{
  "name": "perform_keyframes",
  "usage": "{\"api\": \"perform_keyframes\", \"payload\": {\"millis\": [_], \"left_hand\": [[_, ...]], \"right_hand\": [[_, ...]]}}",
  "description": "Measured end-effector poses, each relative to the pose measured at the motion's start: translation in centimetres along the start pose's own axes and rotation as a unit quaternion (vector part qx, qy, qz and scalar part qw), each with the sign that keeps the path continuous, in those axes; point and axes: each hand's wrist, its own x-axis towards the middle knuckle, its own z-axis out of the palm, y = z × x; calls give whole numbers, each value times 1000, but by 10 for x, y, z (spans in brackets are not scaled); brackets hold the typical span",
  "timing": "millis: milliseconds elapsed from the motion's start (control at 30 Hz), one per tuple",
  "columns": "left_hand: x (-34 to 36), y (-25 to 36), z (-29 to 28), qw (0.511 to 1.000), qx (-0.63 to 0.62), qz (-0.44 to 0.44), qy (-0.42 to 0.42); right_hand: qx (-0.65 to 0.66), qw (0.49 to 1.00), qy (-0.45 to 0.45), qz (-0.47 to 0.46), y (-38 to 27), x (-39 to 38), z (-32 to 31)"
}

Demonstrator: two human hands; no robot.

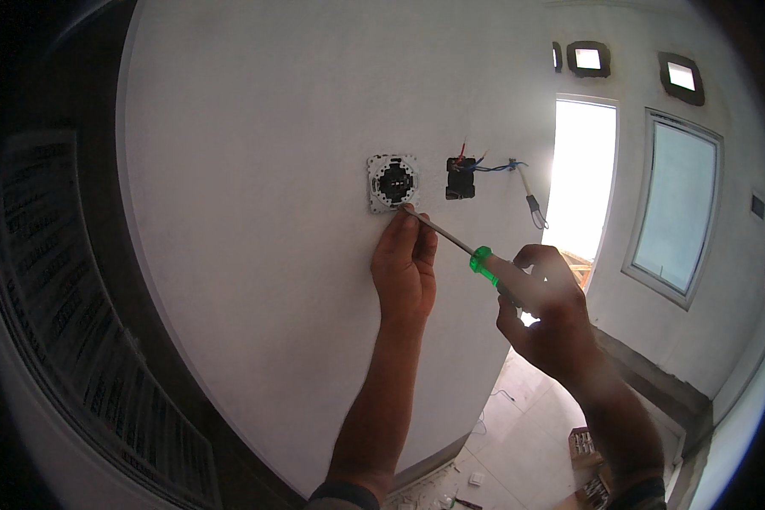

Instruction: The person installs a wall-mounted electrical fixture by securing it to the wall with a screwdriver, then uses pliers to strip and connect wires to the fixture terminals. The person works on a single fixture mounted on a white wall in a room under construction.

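Note:
A round-cored socket mechanism (394, 181) on a square metal mounting plate sits on the white wall. My left hand (404, 268) is raised to its lower edge, fingers closed around the screwdriver's tip area; what they pinch is hidden. My right hand (548, 314) grips a screwdriver (483, 261) with a green handle, its long shaft slanting up-left to the plate's bottom. Right of the socket, a dark wall box (460, 178) has red and blue wires sticking out, some running to a small thin tool or lead (531, 204) hanging at the wall's edge.
A bright doorway (580, 178), a framed window (671, 204) and small high openings (587, 59) are at the right. A dark louvred panel (68, 297) stands at the left. Below, the tiled floor (518, 399) holds loose tools, small white pieces and a wooden item (582, 442).

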Motion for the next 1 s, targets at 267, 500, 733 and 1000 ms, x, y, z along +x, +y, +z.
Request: {"api": "perform_keyframes", "payload": {"millis": [267,500,733,1000], "left_hand": [[-1,-1,5,1000,15,6,23],[0,-1,4,1000,2,11,17],[-1,0,6,1000,5,13,26],[2,0,1,1000,-7,9,3]], "right_hand": [[-8,999,21,-28,5,5,3],[-8,1000,17,-22,6,2,6],[-12,1000,8,-28,5,6,4],[-16,999,-7,-28,-7,15,-6]]}}
